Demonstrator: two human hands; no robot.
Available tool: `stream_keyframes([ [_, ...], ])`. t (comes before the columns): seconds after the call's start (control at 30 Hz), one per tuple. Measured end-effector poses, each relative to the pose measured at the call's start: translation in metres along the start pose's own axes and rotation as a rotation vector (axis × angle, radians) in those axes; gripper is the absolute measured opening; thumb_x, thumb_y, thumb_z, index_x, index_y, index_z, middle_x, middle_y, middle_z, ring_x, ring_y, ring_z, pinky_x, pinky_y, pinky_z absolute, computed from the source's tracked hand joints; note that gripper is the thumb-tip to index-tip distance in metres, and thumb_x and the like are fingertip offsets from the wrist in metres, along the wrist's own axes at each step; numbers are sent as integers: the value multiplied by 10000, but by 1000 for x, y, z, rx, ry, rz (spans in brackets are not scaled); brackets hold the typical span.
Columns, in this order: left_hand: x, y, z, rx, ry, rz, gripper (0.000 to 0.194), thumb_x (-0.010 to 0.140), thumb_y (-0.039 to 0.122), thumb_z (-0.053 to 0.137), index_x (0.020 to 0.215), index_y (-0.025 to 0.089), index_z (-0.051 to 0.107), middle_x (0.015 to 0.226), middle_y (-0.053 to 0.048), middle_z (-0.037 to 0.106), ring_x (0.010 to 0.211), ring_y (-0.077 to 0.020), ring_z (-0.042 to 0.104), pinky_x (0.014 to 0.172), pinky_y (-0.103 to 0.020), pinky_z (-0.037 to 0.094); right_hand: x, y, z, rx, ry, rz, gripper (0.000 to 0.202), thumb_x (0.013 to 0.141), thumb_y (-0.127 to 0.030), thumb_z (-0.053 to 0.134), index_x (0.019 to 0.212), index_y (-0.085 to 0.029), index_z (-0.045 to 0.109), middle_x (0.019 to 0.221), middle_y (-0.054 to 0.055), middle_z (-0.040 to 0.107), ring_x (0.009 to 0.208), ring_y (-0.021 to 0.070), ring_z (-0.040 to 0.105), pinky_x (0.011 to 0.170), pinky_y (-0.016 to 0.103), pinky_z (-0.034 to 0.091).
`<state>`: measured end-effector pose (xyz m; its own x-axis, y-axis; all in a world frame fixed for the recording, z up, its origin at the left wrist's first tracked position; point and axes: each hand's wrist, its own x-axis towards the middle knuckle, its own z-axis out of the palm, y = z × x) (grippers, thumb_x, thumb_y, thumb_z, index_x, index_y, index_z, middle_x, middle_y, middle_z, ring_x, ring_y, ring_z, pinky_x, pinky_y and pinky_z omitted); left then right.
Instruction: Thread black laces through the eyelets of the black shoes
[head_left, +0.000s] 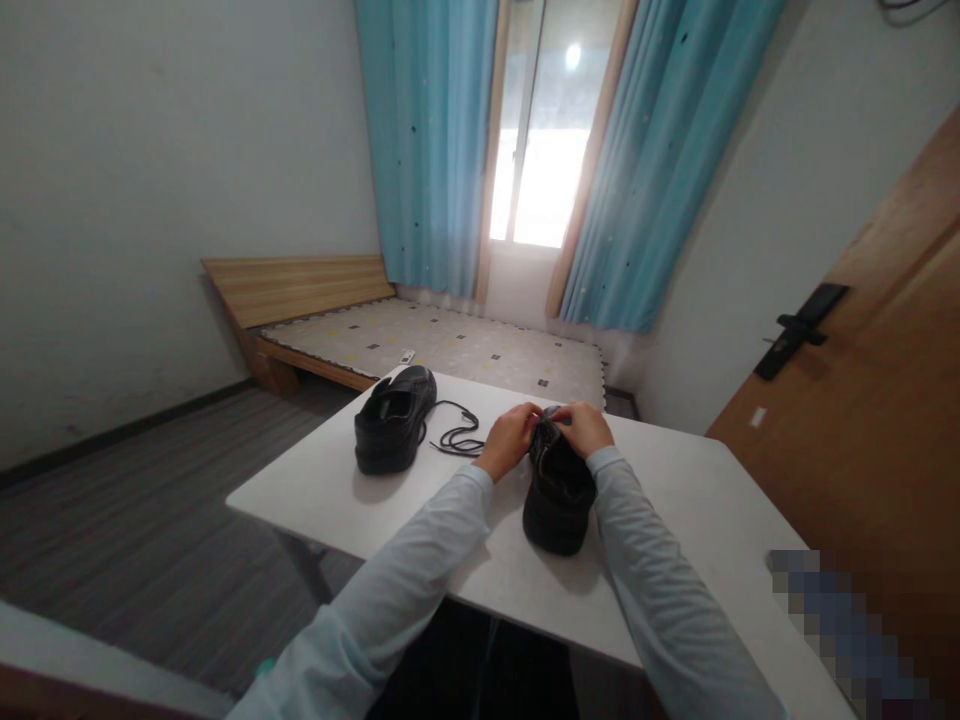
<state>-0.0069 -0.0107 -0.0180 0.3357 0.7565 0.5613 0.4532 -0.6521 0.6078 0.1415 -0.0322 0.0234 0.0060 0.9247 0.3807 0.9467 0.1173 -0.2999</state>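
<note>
Two black shoes are on a white table, both with their heels toward me. At the front opening of the right-hand shoe (556,510), my left hand (511,440) and my right hand (583,430) are closed, fingertips pinching around its eyelet area. My fingers hide whether a lace is between them. A black shoelace (459,440) lies loosely looped on the table, just left of my left hand. The other black shoe (394,420) stands upright farther left, its opening facing up, touched by neither hand.
The white table (300,480) reaches close to my body. Behind it is a bed with a patterned mattress (465,345) and a wooden headboard (300,285). Blue curtains (431,150) flank a bright window. To the right is a wooden door (862,400); a blurred patch covers the lower right.
</note>
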Motion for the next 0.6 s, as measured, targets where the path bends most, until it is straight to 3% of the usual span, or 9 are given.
stream_keyframes([
  [0.4, 0, -2, 2, -5, 11, 49, 253, 896, 184, 358, 1004, 186, 587, 967, -55, 617, 922, -152, 572, 858, -280, 445, -4, -7, 9, -53, 38, 87, 119, 777, -196, 552, 674, -189, 611, 879, 101, 641, 819, 229, 609, 695, 358, 447],
  [0.6, 2, 2, 0, -76, 2, 46, 270, 903, 234, 384, 1046, 189, 609, 1022, -61, 615, 976, -152, 568, 916, -288, 432, -1, 4, 17, 81, 188, 56, 142, 772, -210, 537, 632, -192, 555, 777, 70, 587, 749, 196, 573, 722, 345, 448],
])
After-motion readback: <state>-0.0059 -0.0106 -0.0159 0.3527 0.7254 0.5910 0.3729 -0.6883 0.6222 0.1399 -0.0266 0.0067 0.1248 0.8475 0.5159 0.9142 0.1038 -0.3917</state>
